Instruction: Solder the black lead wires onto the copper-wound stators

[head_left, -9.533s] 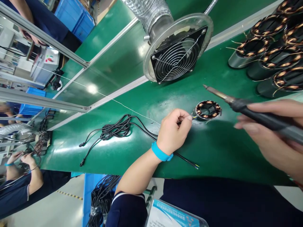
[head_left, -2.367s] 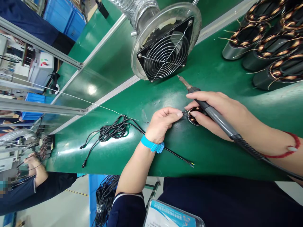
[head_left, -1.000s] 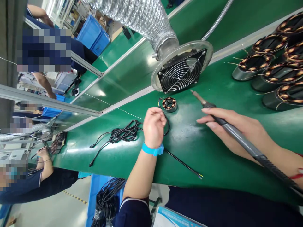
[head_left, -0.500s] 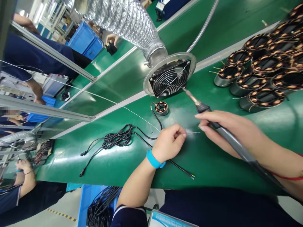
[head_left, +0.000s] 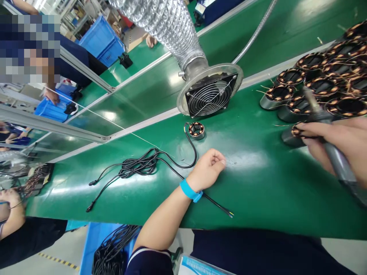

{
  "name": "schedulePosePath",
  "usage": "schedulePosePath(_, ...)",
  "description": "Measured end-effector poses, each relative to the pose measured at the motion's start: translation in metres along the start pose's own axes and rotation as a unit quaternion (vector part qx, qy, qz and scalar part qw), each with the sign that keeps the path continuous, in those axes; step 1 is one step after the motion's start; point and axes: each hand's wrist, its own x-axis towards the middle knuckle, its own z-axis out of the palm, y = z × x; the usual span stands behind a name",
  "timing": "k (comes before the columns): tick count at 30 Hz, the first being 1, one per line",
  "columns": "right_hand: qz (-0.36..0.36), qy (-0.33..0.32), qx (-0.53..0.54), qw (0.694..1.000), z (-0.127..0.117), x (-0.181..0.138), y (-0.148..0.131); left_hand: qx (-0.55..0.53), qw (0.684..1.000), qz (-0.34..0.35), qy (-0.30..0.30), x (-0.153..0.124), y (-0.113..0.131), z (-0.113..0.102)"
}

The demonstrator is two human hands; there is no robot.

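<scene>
My left hand (head_left: pixel 209 168), with a blue wristband (head_left: pixel 187 190), rests on the green bench, fingers pinched on thin solder wire (head_left: pixel 134 133) that trails to the upper left. Only faint parts of the wire show near the fingers. At the right, my right hand (head_left: pixel 344 139) grips a soldering iron (head_left: pixel 340 162), its blurred tip over the large stators (head_left: pixel 289 103). One small stator (head_left: pixel 202 131) with copper windings sits ahead of my left hand, a black cable's coloured leads at its edge. Another cable (head_left: pixel 216 204) passes under my left wrist, its stripped end toward me.
A fume extractor fan (head_left: pixel 209 101) on a silver duct (head_left: pixel 183 38) stands behind the small stator. Coiled black cables (head_left: pixel 140 164) lie left. A blue bin (head_left: pixel 88 248) of cables is below the bench edge. Co-workers are at the far left and across the bench.
My right hand has carried the soldering iron from beside the fan rightward to the large stators. My left hand stays pinched in nearly the same place; the view has shifted slightly.
</scene>
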Motion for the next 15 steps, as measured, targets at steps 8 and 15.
schedulePosePath(8,-0.167,0.023,0.160,0.973,0.001,0.034,-0.085,-0.133,0.990,-0.028,0.038,0.006,0.009,-0.009)
schedulePosePath(15,-0.108,0.019,0.209,0.972,-0.007,0.041,-0.102,-0.146,0.987,-0.060,0.006,0.011,0.009,-0.013)
